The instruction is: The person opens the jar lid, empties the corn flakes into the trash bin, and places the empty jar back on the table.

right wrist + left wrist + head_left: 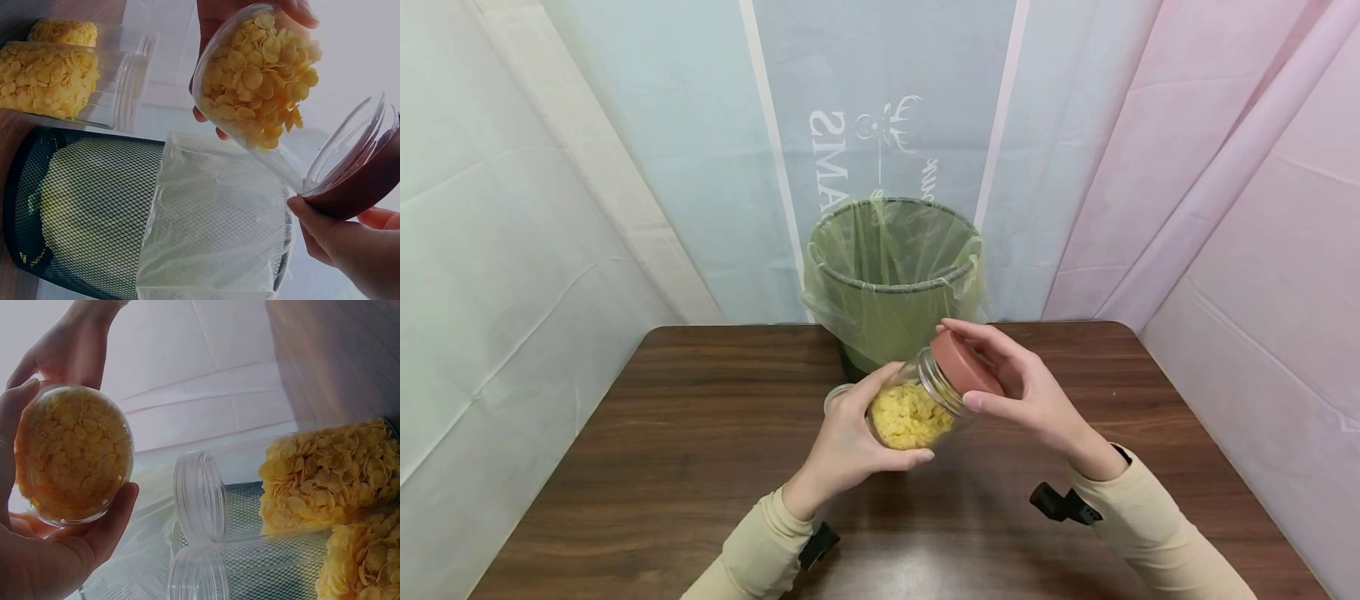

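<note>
A clear jar of yellow corn flakes (912, 417) is held tilted above the table, its mouth up to the right. My left hand (850, 442) grips it round the body, thumb on the near side. At the mouth, my right hand (1041, 404) holds a reddish screw lid (964, 363) between thumb and fingers. The lid meets the threaded rim at a slant in the right wrist view; whether it is screwed on I cannot tell. Beyond the left hand, two lidless jars, one nearer (200, 497) and another (199, 575), hold more flakes in the left wrist view.
A dark mesh bin (106, 212) stands behind the jar at the table's far edge. A thin greenish bag (827, 287) lines it and folds over its rim. Brown wood tabletop (685, 467) lies around, with pale curtains (520, 250) on the sides and back.
</note>
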`<action>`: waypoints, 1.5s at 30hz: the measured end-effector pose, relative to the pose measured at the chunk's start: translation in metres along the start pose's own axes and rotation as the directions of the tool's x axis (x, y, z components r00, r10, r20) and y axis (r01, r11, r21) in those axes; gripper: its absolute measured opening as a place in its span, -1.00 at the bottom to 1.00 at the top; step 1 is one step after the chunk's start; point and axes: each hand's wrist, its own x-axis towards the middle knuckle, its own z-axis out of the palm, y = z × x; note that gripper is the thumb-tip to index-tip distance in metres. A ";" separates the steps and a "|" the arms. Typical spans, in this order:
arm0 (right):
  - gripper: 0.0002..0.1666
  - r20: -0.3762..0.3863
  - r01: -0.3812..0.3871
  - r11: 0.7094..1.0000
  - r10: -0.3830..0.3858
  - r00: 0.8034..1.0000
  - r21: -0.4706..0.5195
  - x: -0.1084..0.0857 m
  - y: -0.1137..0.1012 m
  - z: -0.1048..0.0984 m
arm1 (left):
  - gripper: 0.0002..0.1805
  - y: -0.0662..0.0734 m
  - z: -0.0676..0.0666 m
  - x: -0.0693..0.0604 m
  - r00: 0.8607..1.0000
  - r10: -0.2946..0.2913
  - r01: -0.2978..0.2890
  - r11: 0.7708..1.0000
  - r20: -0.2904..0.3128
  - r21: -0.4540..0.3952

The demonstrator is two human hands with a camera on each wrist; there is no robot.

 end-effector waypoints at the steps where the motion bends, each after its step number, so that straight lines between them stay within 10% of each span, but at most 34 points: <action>1: -0.18 0.000 0.003 1.000 -0.003 1.000 0.002 0.000 0.000 0.000 | -0.01 0.000 0.000 0.000 1.000 0.001 -0.001 1.000 -0.001 -0.010; 27: -0.15 -0.101 -0.029 0.999 0.025 0.995 -0.040 -0.007 -0.004 -0.015 | -0.11 -0.002 0.004 -0.001 0.994 -0.110 0.102 0.968 -0.022 -0.231; 45: -0.17 -0.140 -0.040 0.991 0.022 0.990 -0.129 -0.017 0.012 -0.030 | -0.09 -0.010 -0.014 -0.005 0.957 -0.214 0.172 0.962 -0.195 -0.210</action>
